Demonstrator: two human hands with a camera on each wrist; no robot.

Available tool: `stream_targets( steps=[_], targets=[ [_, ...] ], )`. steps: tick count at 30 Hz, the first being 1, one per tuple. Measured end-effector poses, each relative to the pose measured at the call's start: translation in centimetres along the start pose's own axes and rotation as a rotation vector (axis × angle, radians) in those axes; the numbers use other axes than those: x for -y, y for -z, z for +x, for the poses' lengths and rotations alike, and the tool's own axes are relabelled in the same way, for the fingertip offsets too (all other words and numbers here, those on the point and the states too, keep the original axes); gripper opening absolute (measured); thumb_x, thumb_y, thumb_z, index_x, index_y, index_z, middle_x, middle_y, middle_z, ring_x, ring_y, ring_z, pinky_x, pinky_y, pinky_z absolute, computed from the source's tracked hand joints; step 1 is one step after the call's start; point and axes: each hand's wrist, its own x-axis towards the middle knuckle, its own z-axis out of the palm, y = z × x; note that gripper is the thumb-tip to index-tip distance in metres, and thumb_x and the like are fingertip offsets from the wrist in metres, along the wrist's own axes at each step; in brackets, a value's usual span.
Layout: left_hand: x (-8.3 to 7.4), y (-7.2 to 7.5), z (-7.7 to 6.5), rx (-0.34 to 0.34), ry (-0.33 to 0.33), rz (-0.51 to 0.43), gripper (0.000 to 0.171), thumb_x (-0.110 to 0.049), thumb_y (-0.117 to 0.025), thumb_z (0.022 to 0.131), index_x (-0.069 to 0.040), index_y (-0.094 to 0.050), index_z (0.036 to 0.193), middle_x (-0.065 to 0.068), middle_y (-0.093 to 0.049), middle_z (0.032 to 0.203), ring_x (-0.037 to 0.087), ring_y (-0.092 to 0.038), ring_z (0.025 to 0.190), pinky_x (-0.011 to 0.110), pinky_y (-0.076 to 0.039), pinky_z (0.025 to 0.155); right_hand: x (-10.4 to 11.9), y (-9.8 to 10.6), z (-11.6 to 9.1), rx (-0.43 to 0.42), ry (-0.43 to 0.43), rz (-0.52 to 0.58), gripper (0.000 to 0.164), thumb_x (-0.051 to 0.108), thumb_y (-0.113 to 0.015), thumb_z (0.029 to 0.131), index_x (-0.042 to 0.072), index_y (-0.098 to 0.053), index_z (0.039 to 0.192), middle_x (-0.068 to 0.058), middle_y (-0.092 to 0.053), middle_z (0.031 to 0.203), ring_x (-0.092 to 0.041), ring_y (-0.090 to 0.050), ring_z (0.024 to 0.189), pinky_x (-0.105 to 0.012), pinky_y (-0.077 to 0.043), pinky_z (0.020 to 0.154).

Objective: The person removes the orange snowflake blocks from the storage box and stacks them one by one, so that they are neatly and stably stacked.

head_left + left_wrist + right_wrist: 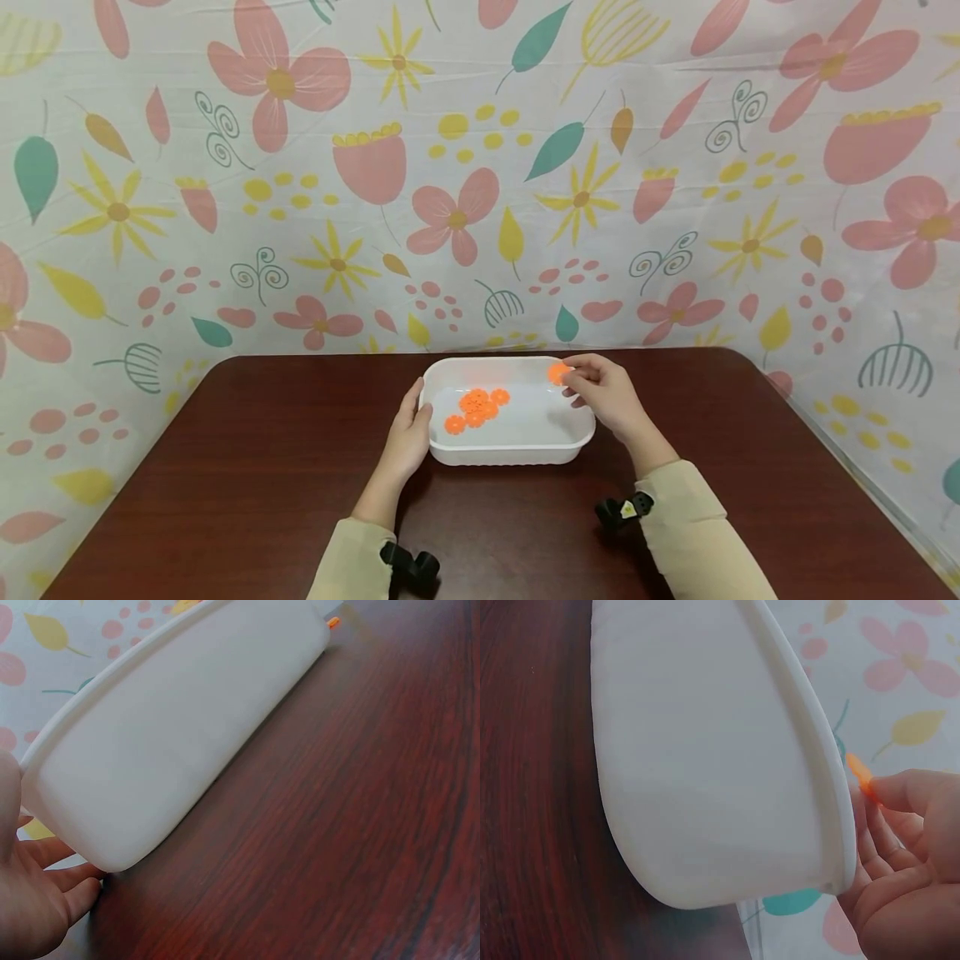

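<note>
A white plastic basin stands on the table with several orange flower-shaped pieces clustered left of its middle. My left hand grips the basin's left end, thumb by the rim and fingers along the outside; the left wrist view shows fingers at the lower corner. Over the basin's back right corner, my right hand pinches one orange flower-shaped piece between thumb and fingers. Close up in the right wrist view, this orange piece shows nearly edge-on, just beyond the rim. The basin's wall hides its contents in both wrist views.
The dark reddish-brown table has rounded back corners. Behind it hangs a floral-patterned cloth, close to the basin's back side. Each wrist wears a small black camera. An orange bit shows past the basin's far end; I cannot tell what it is.
</note>
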Motion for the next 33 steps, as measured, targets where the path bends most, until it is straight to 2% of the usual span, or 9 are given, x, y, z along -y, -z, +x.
stream_targets(
  steps=[5,11,18,27,33],
  targets=[
    [-0.1,-0.1,0.0,-0.004,-0.001,0.004,0.052,-0.023,-0.036,0.101,-0.014,-0.024,0.151,0.012,-0.024,0.156,0.034,-0.024,0.141,0.054,-0.024,0.112,-0.6,0.6,0.0,-0.023,0.004,0.012,0.031,0.016,-0.061,0.092,0.002,-0.058,0.119,-0.022,-0.066,0.097,-0.017,-0.066,0.076,-0.030,-0.056,0.063],
    [0.0,0.0,0.0,-0.005,0.006,0.004,0.052,-0.023,-0.036,0.101,-0.015,-0.023,0.151,0.013,-0.023,0.156,0.035,-0.026,0.140,0.054,-0.025,0.111,-1.2,1.2,0.0,-0.040,-0.004,0.054,0.033,0.018,-0.062,0.092,0.001,-0.057,0.120,-0.017,-0.067,0.095,-0.009,-0.064,0.072,-0.032,-0.056,0.065],
    [0.1,0.1,0.0,0.006,0.009,0.009,0.052,-0.024,-0.036,0.102,-0.016,-0.023,0.151,0.012,-0.023,0.156,0.035,-0.027,0.140,0.054,-0.025,0.111,-1.8,1.7,-0.3,-0.071,-0.036,0.084,0.036,0.020,-0.062,0.092,0.000,-0.055,0.121,-0.004,-0.065,0.083,-0.008,-0.061,0.069,-0.032,-0.056,0.066],
    [0.1,0.0,0.0,0.005,0.007,0.006,0.052,-0.024,-0.036,0.102,-0.016,-0.023,0.151,0.012,-0.022,0.156,0.035,-0.026,0.141,0.054,-0.024,0.112,-2.5,2.0,-1.0,-0.087,-0.063,0.109,0.037,0.018,-0.060,0.093,-0.001,-0.053,0.124,0.002,-0.064,0.084,-0.006,-0.063,0.071,-0.032,-0.057,0.069],
    [0.2,0.0,0.0,0.004,0.004,-0.001,0.052,-0.024,-0.036,0.102,-0.016,-0.023,0.151,0.012,-0.022,0.156,0.035,-0.026,0.141,0.054,-0.024,0.112,-2.9,2.2,-1.3,-0.090,-0.051,0.168,0.039,0.017,-0.060,0.093,-0.004,-0.052,0.125,0.006,-0.065,0.084,-0.006,-0.066,0.073,-0.029,-0.057,0.068]
  ],
)
